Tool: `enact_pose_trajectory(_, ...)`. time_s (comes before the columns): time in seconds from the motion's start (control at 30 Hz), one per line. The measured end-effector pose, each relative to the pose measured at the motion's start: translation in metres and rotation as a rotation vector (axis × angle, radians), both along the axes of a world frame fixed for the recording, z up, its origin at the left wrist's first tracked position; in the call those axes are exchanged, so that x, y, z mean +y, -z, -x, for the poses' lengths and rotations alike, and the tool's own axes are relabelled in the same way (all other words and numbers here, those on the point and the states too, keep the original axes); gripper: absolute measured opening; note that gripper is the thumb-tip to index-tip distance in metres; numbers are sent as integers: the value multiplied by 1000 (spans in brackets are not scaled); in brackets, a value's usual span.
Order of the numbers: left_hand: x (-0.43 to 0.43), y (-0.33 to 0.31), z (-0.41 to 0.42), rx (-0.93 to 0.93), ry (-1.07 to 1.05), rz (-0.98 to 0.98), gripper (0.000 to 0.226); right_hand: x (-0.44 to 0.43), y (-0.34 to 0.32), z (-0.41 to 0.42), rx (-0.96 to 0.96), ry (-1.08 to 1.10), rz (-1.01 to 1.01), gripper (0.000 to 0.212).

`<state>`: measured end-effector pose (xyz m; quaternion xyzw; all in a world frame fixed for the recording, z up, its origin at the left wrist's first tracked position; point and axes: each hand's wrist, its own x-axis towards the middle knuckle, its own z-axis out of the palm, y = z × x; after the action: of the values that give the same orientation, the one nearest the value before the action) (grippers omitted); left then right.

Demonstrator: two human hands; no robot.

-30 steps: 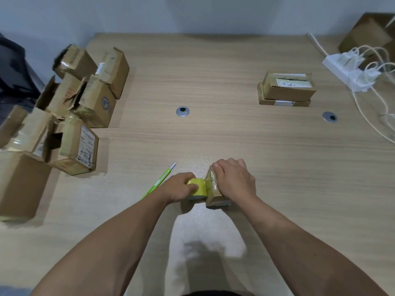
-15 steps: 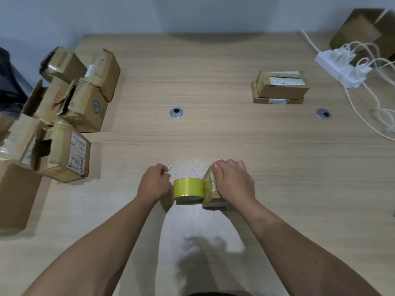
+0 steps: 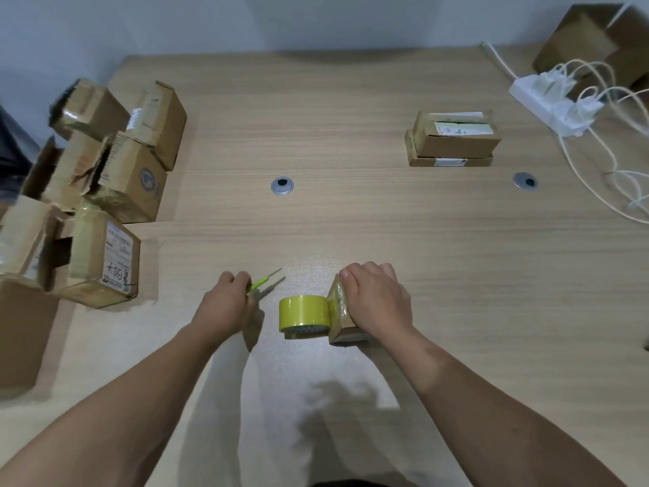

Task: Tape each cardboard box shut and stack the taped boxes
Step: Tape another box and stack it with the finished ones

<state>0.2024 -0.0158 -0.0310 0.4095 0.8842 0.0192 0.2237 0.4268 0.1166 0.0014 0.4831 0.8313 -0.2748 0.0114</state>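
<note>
A small cardboard box stands on the table near me, and my right hand grips it from above. A roll of yellow tape stands on its edge against the box's left side, its strip stuck to the box. My left hand is left of the roll and holds a green utility knife lifted off the table, blade tip pointing up and right. Two taped flat boxes lie stacked at the far right. A heap of several cardboard boxes sits at the left.
A white power strip with plugs and cables lies at the far right, beside a large brown box. Two round metal grommets are set in the wooden table.
My left hand let go of the tape roll, moved left to the green knife and picked it up. My right hand stayed on the box. The camera tilted slightly.
</note>
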Motion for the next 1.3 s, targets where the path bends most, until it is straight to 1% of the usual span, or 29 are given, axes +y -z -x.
enact_pose_trajectory(0.07,5,-16,12,86,218,-107,27,-1,-1,1,-7,-8,-2,41)
enact_pose_trajectory(0.13,11,-33,19,193,490,-228,35,-1,0,1,-4,-11,-9,41)
enact_pose_trajectory(0.2,17,-48,19,315,725,-294,41,-1,0,0,2,-10,-14,42)
enact_pose_trajectory(0.27,25,-57,14,359,886,-316,40,-1,-1,-1,7,-8,-11,42)
enact_pose_trajectory(0.33,31,-63,8,351,976,-334,42,-1,-2,-1,7,-6,-2,42)
enact_pose_trajectory(0.5,44,-63,-5,384,1011,-412,39,0,-3,-2,8,-10,-2,42)
enact_pose_trajectory(0.83,51,-58,-13,438,1008,-426,40,0,-4,-1,-2,-17,4,42)
enact_pose_trajectory(1.07,56,-56,-16,436,1011,-405,42,0,-4,-2,2,-13,8,41)
enact_pose_trajectory(1.3,59,-54,-9,473,965,-401,42,-1,-6,-1,4,-20,11,42)
